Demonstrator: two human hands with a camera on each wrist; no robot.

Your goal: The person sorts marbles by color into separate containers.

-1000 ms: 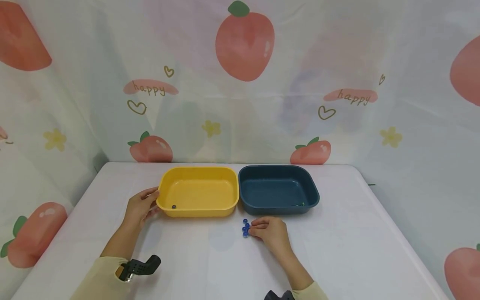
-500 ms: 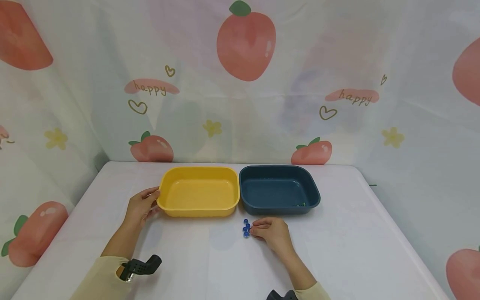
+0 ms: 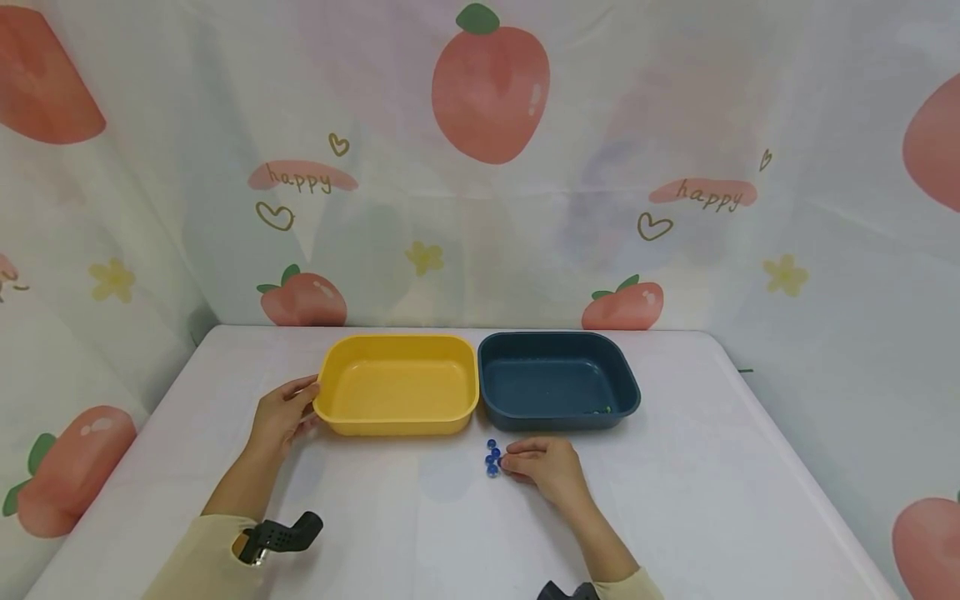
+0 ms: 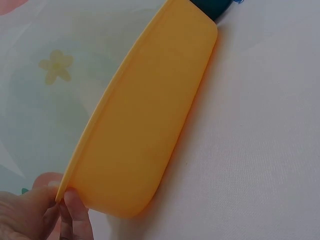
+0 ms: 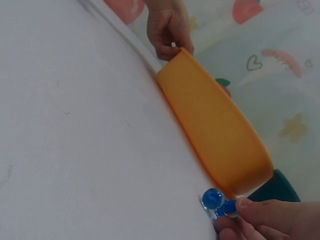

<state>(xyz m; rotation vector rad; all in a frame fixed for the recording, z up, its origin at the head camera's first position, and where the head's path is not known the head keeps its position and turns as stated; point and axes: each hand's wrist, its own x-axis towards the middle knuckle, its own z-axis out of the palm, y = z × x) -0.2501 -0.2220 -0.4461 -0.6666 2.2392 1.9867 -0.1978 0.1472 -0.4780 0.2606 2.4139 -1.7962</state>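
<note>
My left hand (image 3: 279, 417) grips the left rim of a yellow plastic basin (image 3: 396, 427), thumb and fingers on either side of the edge, as the left wrist view shows. On the white table, in front of the gap between the two basins, several blue glass marbles (image 3: 492, 470) lie in a small cluster. My right hand (image 3: 550, 472) is at the right side of this cluster, thumb and fingers pinching one blue marble (image 5: 229, 208). Another clear-blue marble (image 5: 213, 198) lies right beside it in the right wrist view.
A dark blue basin (image 3: 558, 422) stands close against the yellow one on the right, with small green pieces (image 3: 604, 409) in its front right corner. A printed cloth (image 3: 487, 208) hangs behind the table (image 3: 720, 500).
A dark marble seen near the front left inside the yellow basin one second ago is out of sight now. Both hands have stayed nearly in place.
</note>
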